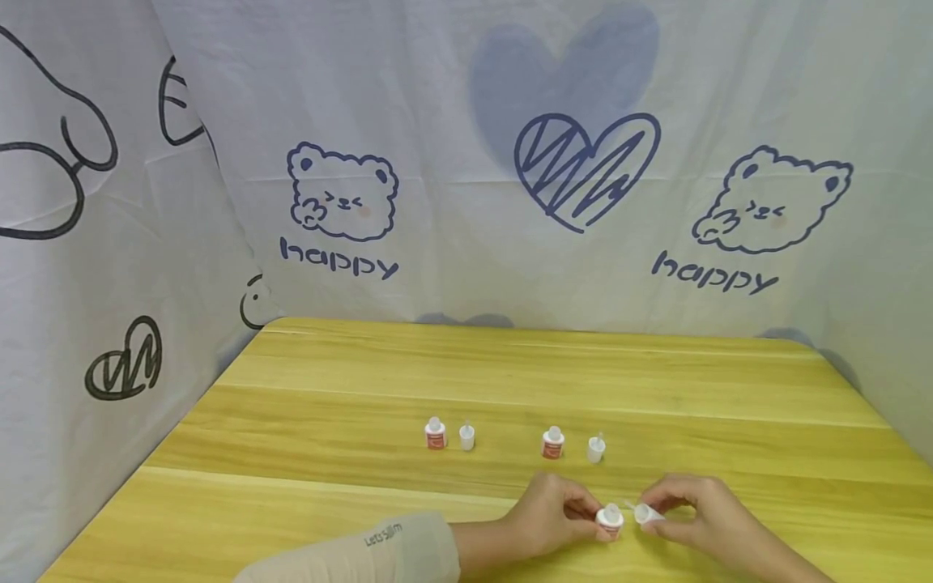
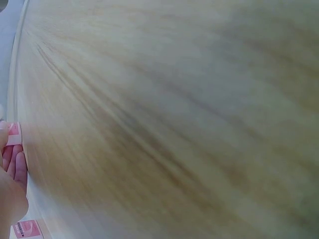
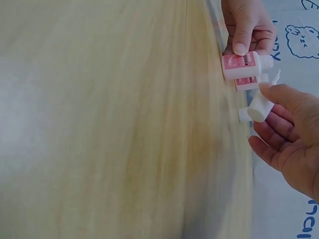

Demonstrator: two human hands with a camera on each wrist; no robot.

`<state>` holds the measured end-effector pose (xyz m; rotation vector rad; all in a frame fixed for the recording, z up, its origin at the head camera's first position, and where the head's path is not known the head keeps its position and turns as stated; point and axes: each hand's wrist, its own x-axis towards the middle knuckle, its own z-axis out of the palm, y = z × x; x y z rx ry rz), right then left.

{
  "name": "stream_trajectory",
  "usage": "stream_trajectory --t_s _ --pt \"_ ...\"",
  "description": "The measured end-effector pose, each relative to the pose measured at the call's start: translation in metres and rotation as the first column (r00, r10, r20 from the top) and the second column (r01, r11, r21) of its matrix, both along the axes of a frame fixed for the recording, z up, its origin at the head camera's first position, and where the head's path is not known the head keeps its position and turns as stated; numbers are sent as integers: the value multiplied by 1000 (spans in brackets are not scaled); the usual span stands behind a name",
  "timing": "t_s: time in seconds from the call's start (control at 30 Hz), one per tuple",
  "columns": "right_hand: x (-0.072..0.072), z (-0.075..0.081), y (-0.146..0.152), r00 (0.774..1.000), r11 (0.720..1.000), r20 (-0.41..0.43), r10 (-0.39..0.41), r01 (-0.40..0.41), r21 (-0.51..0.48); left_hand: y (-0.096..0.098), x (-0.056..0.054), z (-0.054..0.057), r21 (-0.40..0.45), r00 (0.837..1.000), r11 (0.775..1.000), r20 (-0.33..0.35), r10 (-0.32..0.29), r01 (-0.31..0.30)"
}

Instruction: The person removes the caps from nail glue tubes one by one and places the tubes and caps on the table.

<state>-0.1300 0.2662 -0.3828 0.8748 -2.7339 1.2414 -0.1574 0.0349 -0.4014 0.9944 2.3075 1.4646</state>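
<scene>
My left hand (image 1: 550,515) grips a small white bottle (image 1: 611,528) with a red-pink label, low over the table's near side. The bottle is uncapped and its pale neck points up. Just right of it, my right hand (image 1: 692,512) pinches a white brush cap (image 1: 647,515) between thumb and fingers. The cap lies tilted, its thin applicator stem toward the bottle, with a small gap between them. In the right wrist view the held bottle (image 3: 240,65) and the cap (image 3: 260,107) both show. The left wrist view catches only part of the left hand (image 2: 14,184) at its edge.
Beyond the hands, two more uncapped bottles, a left one (image 1: 436,436) and a right one (image 1: 552,444), stand on the wood-grain table (image 1: 328,453). Beside each, on its right, a white cap (image 1: 466,438) and another cap (image 1: 595,449) stand stem up. A printed curtain (image 1: 452,243) hangs behind.
</scene>
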Motion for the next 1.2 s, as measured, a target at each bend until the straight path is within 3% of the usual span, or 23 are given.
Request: stream_trajectory --t_s 0.27,0.67,0.93,1.2 --pt "2 -8 1 994 998 86 -70 68 17 0 0 1 6 1000 1000 1 2 -2" --pt "6 -18 4 980 991 168 -108 119 -60 0 1 0 11 1000 1000 -15 4 -3" --pt "8 -18 7 968 991 237 -78 101 -87 0 0 -1 30 1000 1000 18 -8 7" --pt "10 -20 11 969 992 235 -74 95 -81 0 2 0 55 999 998 48 -16 13"
